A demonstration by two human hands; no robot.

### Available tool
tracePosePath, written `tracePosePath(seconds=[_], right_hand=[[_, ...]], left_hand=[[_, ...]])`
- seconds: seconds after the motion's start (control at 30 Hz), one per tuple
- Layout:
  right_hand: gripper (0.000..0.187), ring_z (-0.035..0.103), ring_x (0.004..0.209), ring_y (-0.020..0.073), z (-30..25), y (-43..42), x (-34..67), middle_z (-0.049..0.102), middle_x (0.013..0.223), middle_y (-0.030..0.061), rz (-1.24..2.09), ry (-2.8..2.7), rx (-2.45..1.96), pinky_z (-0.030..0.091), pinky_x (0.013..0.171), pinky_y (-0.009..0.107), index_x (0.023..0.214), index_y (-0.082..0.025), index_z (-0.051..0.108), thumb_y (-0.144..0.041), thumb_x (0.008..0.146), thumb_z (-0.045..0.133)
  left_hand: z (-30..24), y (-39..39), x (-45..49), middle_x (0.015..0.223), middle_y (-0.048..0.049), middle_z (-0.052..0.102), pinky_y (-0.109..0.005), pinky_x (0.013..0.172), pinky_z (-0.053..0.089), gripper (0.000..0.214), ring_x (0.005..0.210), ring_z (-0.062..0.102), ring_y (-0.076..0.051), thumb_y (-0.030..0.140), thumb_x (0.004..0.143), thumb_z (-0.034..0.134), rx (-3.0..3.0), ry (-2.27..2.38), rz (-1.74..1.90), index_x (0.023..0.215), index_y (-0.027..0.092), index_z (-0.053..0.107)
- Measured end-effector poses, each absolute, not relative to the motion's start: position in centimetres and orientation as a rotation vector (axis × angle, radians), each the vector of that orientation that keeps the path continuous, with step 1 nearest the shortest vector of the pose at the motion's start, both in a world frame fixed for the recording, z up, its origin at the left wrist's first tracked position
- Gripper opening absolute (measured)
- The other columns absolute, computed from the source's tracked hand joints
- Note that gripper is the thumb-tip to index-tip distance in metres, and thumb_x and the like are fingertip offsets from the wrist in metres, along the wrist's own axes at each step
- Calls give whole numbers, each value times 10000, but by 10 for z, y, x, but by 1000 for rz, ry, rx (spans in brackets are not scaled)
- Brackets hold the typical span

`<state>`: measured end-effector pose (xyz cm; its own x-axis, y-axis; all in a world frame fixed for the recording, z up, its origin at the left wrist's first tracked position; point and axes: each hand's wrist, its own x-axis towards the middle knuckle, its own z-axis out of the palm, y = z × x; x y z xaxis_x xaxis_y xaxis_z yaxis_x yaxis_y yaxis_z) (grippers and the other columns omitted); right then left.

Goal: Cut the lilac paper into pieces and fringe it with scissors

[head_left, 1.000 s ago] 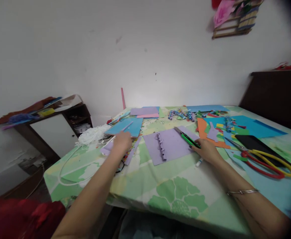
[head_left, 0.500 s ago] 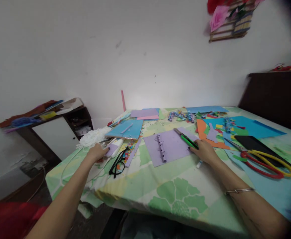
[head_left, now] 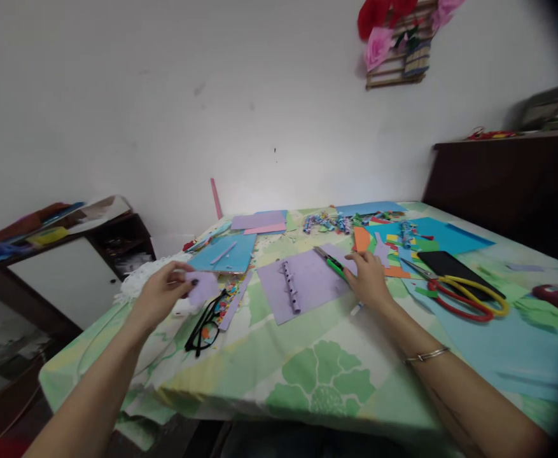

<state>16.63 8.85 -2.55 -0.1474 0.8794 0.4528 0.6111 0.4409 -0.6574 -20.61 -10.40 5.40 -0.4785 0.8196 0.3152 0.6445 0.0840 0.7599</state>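
Note:
My left hand [head_left: 161, 292] pinches a small piece of purple paper [head_left: 203, 287] between thumb and fingers, above the left side of the table. Just right of it lie black-framed glasses [head_left: 205, 323] and a narrow purple strip [head_left: 237, 302]. A purple sheet [head_left: 269, 289] lies in the middle, with a rolled, spotted purple paper tube [head_left: 290, 286] on it. My right hand [head_left: 368, 278] rests at the sheet's right edge, fingers apart, by the handle end of green-handled scissors [head_left: 334, 264]. Its palm side is hidden.
Large red-and-yellow-handled scissors [head_left: 464, 299] lie beside a black phone [head_left: 450, 270] on the right. Paper scraps surround an orange sheet [head_left: 362, 239]. A blue pad [head_left: 233, 254] and white yarn [head_left: 140, 280] lie left. Decorated tubes [head_left: 326, 222] sit at the back.
My left hand has lifted the purple paper piece from the table's left side. My right hand's fingers have loosened from the green-handled scissors, which stay on the sheet. The view has turned right.

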Motion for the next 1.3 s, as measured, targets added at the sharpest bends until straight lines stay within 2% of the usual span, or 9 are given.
tracePosePath(seconds=[0.1,0.2,0.3,0.4,0.57,0.73,0.9,1.07,1.3], right_hand=[[253,589,990,281,-17,74,155,635,1047,135,666,-1851,-1008,460,856,412,1005,-161,651,-322,837,552],[396,663,762,212,-16,57,143,694,876,96,970,-1849,-795,530,642,325,1041,-164,646,-472,876,460],[406,646,613,174,-21,50,137,669,717,47,1153,-1797,-707,520,554,292,1029,-167,653,-499,820,550],[314,561,463,136,-24,56,141,578,530,-31,1244,-1728,-727,473,483,265,866,-163,659,-406,674,710],[172,534,470,112,-26,66,145,613,562,-23,1306,-1625,-769,427,491,241,635,-167,614,-282,592,734],[173,547,465,127,-27,54,136,611,514,-29,1370,-1610,-761,422,495,249,593,-170,629,-258,554,772],[187,551,475,128,-24,49,135,634,535,-19,1387,-1563,-759,438,505,258,610,-173,650,-287,543,782],[231,529,474,116,-18,56,144,623,537,-25,1358,-1481,-777,444,501,255,641,-177,640,-320,542,794],[258,538,505,125,-10,56,149,629,557,-11,1341,-1469,-772,441,514,262,660,-171,658,-339,540,813]], left_hand=[[54,-76,-147,693,24,574,-247,502,486,336,538,546,-116,346,649,695,1609,1676,1408,928,194,586],[38,-37,-94,644,28,538,-207,410,411,289,473,486,-86,331,700,676,1662,1355,1291,939,176,626],[17,-3,-62,612,32,533,-191,368,374,293,435,457,-73,311,695,687,1636,1205,1289,942,156,652],[-2,16,-50,661,18,567,-205,391,425,329,459,492,-80,337,678,703,1594,1161,1335,943,152,645],[-19,20,-51,718,-9,591,-261,489,493,433,555,607,-138,427,665,718,1506,1152,1355,970,142,602],[-19,14,-49,886,-39,638,-273,752,482,656,871,625,-173,259,535,822,1507,1140,1422,1114,176,524],[-20,11,-49,779,10,626,-244,647,471,537,695,619,-133,149,559,746,1405,1113,1383,1060,172,553],[-20,16,-60,713,-17,665,-254,594,481,340,609,612,-126,246,553,795,1267,1101,1394,828,129,632],[-13,16,-62,588,6,645,-240,533,476,336,504,560,-90,295,468,859,1142,1071,1433,680,125,661]])
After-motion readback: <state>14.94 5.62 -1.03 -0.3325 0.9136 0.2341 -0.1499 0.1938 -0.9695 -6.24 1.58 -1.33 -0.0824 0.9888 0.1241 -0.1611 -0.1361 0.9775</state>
